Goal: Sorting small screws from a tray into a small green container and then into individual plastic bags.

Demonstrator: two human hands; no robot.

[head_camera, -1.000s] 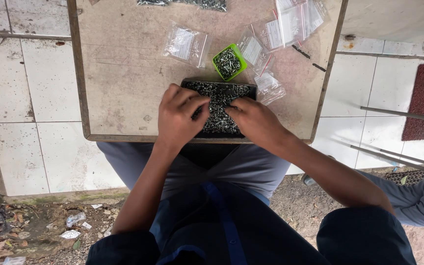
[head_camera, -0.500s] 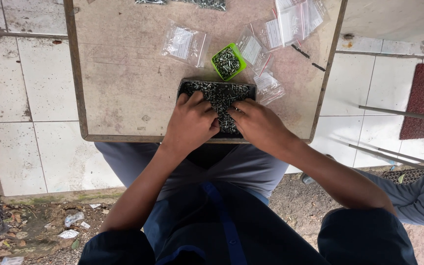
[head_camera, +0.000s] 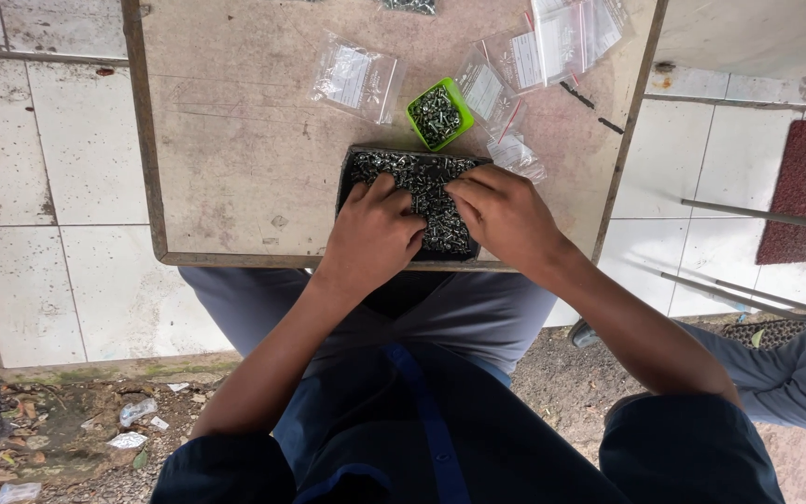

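Your left hand (head_camera: 372,238) and right hand (head_camera: 506,213) rest palm-down on the screws (head_camera: 422,177) filling a dark tray (head_camera: 352,168), fingers curled into the pile; whether either pinches a screw cannot be told. The tray lies under both hands at the near edge of the table (head_camera: 235,140). Just beyond it stands a green cup (head_camera: 439,114) of screws, with clear bags (head_camera: 356,79) around.

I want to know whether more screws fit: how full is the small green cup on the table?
Full. The green cup is heaped to its rim with small metal screws and stands upright just beyond the black tray on which both hands rest.
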